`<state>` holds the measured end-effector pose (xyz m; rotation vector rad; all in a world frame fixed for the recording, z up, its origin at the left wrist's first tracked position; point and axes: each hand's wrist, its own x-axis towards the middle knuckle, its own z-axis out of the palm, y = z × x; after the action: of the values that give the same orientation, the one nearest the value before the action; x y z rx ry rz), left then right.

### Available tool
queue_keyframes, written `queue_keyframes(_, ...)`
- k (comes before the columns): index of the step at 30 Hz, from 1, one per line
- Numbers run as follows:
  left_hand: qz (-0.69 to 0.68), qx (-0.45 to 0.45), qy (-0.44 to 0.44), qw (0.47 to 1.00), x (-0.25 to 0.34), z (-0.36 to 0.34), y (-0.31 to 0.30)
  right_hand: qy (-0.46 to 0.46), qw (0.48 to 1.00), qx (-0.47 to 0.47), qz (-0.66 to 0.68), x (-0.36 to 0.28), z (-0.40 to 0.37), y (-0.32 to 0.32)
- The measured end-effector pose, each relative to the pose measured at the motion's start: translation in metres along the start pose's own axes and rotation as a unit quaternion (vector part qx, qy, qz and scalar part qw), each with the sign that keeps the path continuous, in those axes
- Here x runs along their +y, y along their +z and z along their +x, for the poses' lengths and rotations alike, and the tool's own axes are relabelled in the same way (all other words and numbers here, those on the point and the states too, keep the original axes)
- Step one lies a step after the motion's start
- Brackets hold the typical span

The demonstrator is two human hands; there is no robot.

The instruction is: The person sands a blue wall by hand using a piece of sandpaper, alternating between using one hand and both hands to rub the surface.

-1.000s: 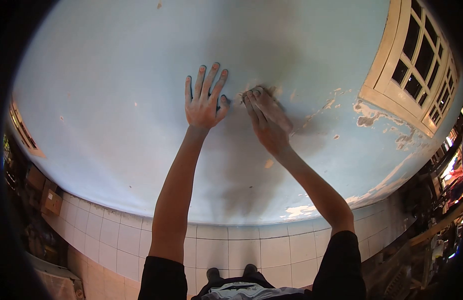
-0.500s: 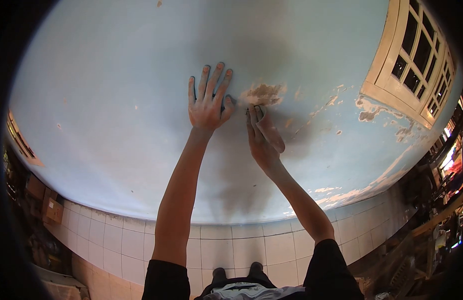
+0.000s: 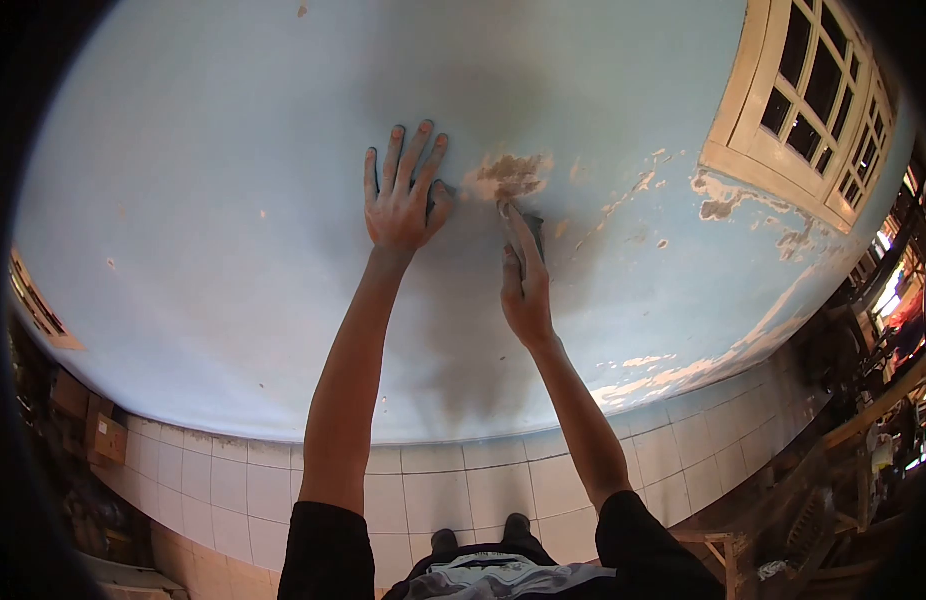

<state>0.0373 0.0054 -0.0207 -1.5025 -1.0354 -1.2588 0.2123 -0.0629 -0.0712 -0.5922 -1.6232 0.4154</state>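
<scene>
My left hand lies flat on the pale blue wall with its fingers spread, dusty and holding nothing. Lower and to the right, my right hand presses a folded piece of sandpaper against the wall. Mostly my fingers cover the sheet, and only its dark edge shows. Just above those fingertips is a bare patch, brownish grey where the paint has come off, with a paler rim.
More peeled paint surrounds the lower corner of a cream window frame at right. Pale tiles run along the bottom, with my feet there. Cardboard boxes stand at left; wooden pieces clutter the right.
My right hand has turned and slid slightly lower against the bare patch, so the sandpaper's loose flap no longer shows. My left hand stays planted; the whole view has shifted a little.
</scene>
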Motion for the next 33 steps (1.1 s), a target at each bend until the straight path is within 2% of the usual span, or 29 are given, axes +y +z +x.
queue_keyframes(3,-0.014,0.002,0.005,1.000,0.000,-0.001,0.000,0.001,0.999,0.012,0.034,-0.007,0.006,-0.003)
queue_keyframes(7,-0.033,-0.008,0.007,0.999,-0.001,-0.003,0.000,0.016,0.999,0.050,0.007,0.004,0.008,-0.001)
queue_keyframes(9,-0.032,-0.010,0.009,0.999,-0.001,-0.004,0.001,-0.067,0.992,0.063,-0.090,0.016,0.008,0.006)
queue_keyframes(10,-0.033,-0.008,0.009,0.999,-0.001,-0.005,0.001,-0.065,0.992,0.064,-0.089,0.020,0.005,0.008)
queue_keyframes(12,-0.032,-0.006,0.010,0.999,-0.001,-0.004,0.000,-0.153,0.968,0.078,-0.184,0.027,0.002,0.012)
queue_keyframes(15,-0.030,-0.008,0.010,0.999,-0.001,-0.004,0.000,-0.185,0.967,0.103,-0.139,0.038,0.005,0.027)
queue_keyframes(21,-0.039,-0.002,0.011,0.999,-0.001,-0.004,0.001,-0.225,0.957,0.094,-0.159,0.052,0.018,0.028)
queue_keyframes(33,-0.057,-0.010,0.013,0.998,0.000,-0.001,-0.006,-0.196,0.960,0.017,-0.199,0.035,0.021,0.013)
